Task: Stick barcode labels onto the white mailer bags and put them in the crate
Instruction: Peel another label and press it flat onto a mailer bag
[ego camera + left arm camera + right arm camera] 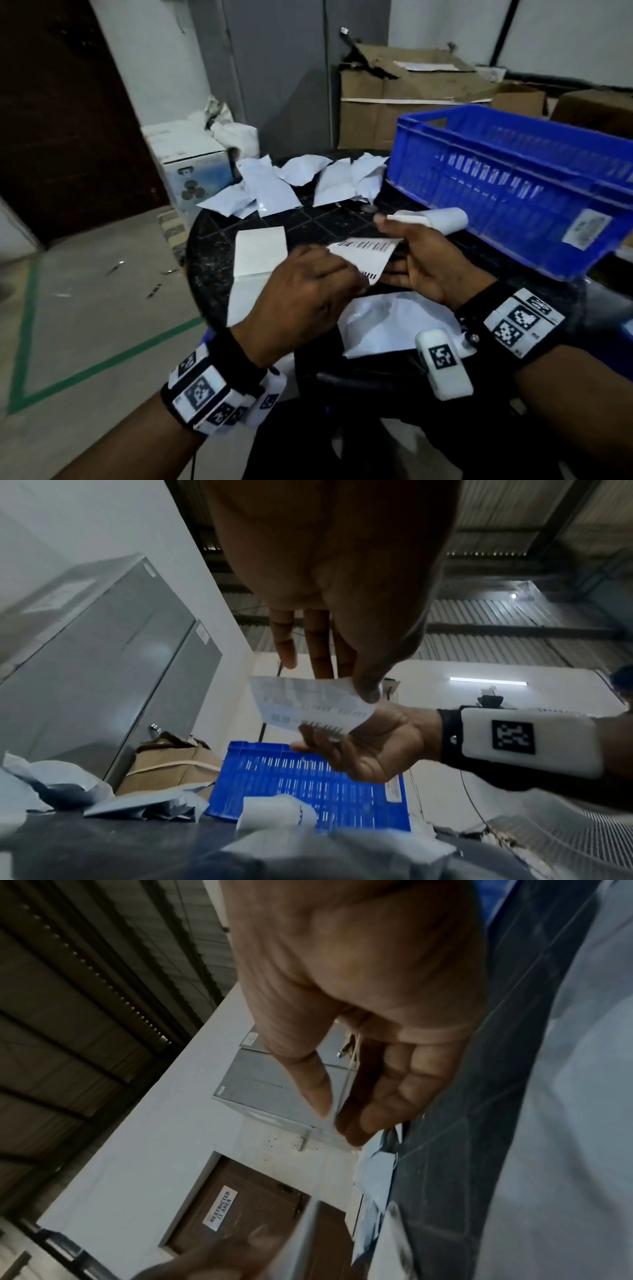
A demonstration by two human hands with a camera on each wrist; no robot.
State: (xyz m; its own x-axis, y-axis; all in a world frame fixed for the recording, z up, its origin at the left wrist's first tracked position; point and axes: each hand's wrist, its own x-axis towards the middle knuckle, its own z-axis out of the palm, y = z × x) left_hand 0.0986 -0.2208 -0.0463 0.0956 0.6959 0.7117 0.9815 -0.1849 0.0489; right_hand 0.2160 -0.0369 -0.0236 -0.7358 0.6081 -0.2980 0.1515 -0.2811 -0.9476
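Both hands were up over the black table, pinching one barcode label between them. The left hand had its near end and the right hand the far end, so the label's long side ran roughly left to right, barcode facing up. A white mailer bag lay right below, and the blue crate sat off to the right.

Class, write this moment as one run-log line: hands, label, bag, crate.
left hand: pinches barcode label | right hand: holds label's other end | mailer bag: on table, unlabelled | crate: contents hidden
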